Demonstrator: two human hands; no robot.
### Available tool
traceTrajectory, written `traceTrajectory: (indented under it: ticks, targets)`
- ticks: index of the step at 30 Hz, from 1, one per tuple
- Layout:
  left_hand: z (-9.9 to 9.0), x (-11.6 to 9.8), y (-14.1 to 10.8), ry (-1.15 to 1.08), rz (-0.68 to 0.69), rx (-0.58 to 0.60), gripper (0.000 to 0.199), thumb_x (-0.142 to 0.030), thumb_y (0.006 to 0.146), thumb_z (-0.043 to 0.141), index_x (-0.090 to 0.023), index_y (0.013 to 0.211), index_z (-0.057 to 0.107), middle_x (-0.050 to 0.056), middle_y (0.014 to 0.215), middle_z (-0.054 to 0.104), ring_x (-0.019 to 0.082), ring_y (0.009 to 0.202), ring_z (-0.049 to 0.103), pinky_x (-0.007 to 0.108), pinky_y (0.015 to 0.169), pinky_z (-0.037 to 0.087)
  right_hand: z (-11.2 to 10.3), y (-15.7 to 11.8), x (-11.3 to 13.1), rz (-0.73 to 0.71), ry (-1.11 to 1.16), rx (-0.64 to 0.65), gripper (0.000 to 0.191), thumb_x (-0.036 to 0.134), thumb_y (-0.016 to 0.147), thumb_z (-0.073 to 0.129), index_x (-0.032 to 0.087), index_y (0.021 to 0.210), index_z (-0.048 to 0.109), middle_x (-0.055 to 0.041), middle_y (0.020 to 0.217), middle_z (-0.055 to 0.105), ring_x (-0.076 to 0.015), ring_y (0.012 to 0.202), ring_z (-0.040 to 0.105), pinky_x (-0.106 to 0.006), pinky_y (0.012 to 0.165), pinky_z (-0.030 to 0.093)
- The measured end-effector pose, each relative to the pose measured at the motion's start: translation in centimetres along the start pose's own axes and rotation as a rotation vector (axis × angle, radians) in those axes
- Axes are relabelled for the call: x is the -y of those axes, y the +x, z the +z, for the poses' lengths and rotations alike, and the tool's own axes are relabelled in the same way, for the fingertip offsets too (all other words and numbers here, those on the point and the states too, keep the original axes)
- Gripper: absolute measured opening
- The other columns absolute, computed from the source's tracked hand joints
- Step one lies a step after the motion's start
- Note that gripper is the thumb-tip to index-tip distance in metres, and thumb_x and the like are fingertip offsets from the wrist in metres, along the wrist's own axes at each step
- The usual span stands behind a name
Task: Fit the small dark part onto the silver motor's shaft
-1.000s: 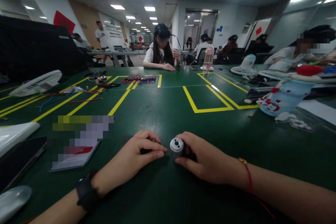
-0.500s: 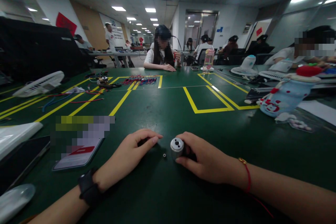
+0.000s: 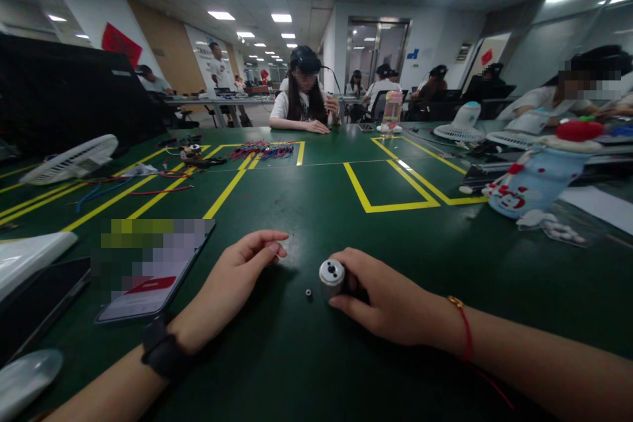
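Observation:
A silver metal cylinder point(image 3: 331, 271) stands upright on the green table point(image 3: 297, 356), with small dark holes in its top face. My right hand point(image 3: 378, 293) is closed around its right side, thumb in front and fingers behind. Just left of the cylinder's base lies a tiny metal ring-like part point(image 3: 309, 293). My left hand point(image 3: 242, 264) is raised a little over the table, left of both parts; its index finger is stretched out, the other fingers are loosely bent, and nothing visible is held.
A phone point(image 3: 158, 277) lies left of my left forearm, near a mouse point(image 3: 30, 379). Wires point(image 3: 267, 150) lie beyond, among yellow tape lines. A blue bottle point(image 3: 539, 181) and a bag of small pieces point(image 3: 564, 231) are at right. A person point(image 3: 302, 95) sits opposite.
My left hand has moved left and up, away from the tiny part, and its fingers have lifted from the table. My right hand still holds the cylinder in nearly the same place.

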State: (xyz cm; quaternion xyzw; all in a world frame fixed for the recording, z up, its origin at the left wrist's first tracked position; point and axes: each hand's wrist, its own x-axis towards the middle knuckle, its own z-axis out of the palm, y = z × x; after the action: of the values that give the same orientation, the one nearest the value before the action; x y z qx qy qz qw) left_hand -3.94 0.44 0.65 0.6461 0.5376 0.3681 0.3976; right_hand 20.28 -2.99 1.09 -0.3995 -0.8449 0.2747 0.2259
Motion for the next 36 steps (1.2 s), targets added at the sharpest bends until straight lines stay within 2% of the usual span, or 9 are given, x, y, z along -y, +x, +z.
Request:
traceTrajectory:
  ticks: [4, 6, 11, 16, 24, 30, 36]
  targets:
    - [0.0, -0.1, -0.1, 0.076, 0.028, 0.039, 0.025, -0.037, 0.088, 0.052, -0.023, 0.103, 0.066, 0.002, 0.092, 0.070, 0.021, 0.089, 0.064, 0.033, 0.080, 0.047, 0.0, 0.0, -0.1, -0.005, 0.002, -0.001, 0.029, 0.021, 0.082, 0.063, 0.020, 0.110, 0.053, -0.0050, 0.099, 0.057, -0.0182, 0.082, 0.051, -0.033, 0.073, 0.044]
    - [0.0, -0.3, -0.2, 0.122, 0.055, 0.100, 0.022, -0.036, 0.087, 0.052, -0.023, 0.098, 0.067, 0.002, 0.092, 0.070, 0.022, 0.088, 0.064, 0.033, 0.080, 0.047, 0.0, 0.0, -0.1, -0.006, -0.003, -0.004, 0.030, 0.021, 0.082, 0.063, 0.020, 0.111, 0.052, -0.0051, 0.100, 0.057, -0.0182, 0.082, 0.051, -0.033, 0.073, 0.044]
    - [0.0, -0.5, -0.5, 0.308, 0.219, 0.308, 0.018, -0.017, 0.081, 0.051, -0.023, 0.089, 0.065, 0.001, 0.095, 0.066, 0.021, 0.091, 0.060, 0.034, 0.082, 0.045, 0.1, 0.1, -0.1, 0.004, -0.009, 0.001, 0.029, 0.020, 0.082, 0.063, 0.019, 0.109, 0.053, -0.0049, 0.098, 0.056, -0.0182, 0.082, 0.050, -0.033, 0.072, 0.044]
    - [-0.2, -1.0, -1.0, 0.425, 0.306, 0.404, 0.023, -0.007, 0.073, 0.052, -0.023, 0.086, 0.062, 0.001, 0.100, 0.061, 0.022, 0.096, 0.055, 0.037, 0.086, 0.042, 0.1, 0.1, -0.2, 0.000, -0.009, -0.005, 0.028, 0.021, 0.082, 0.063, 0.019, 0.108, 0.053, -0.0054, 0.099, 0.056, -0.0185, 0.082, 0.050, -0.033, 0.072, 0.044]
    - [0.6, -1.0, -1.1, 0.485, 0.332, 0.368, 0.013, -0.030, 0.082, 0.063, -0.024, 0.093, 0.063, 0.002, 0.099, 0.061, 0.023, 0.095, 0.053, 0.037, 0.083, 0.041, 0.2, 0.1, -0.3, -0.008, -0.011, 0.002, 0.027, 0.020, 0.082, 0.063, 0.019, 0.106, 0.053, -0.0044, 0.097, 0.055, -0.0178, 0.081, 0.049, -0.032, 0.071, 0.043]
    - [0.9, -1.3, -1.0, 0.394, 0.330, 0.382, 0.011, -0.029, 0.087, 0.059, -0.025, 0.089, 0.069, 0.001, 0.094, 0.062, 0.019, 0.090, 0.056, 0.032, 0.080, 0.043, 0.2, 0.1, -0.1, -0.023, -0.013, -0.007, 0.027, 0.018, 0.082, 0.063, 0.019, 0.106, 0.052, -0.0039, 0.097, 0.055, -0.0175, 0.082, 0.049, -0.031, 0.072, 0.042]
    - [1.2, -3.0, -1.1, 0.281, 0.350, 0.190, 0.014, -0.031, 0.090, 0.057, -0.028, 0.097, 0.068, -0.001, 0.091, 0.060, 0.016, 0.085, 0.058, 0.028, 0.075, 0.044, 0.1, 0.1, -0.1, -0.043, 0.004, -0.011, 0.028, 0.017, 0.081, 0.063, 0.019, 0.106, 0.052, -0.0034, 0.098, 0.055, -0.0166, 0.081, 0.049, -0.031, 0.072, 0.041]
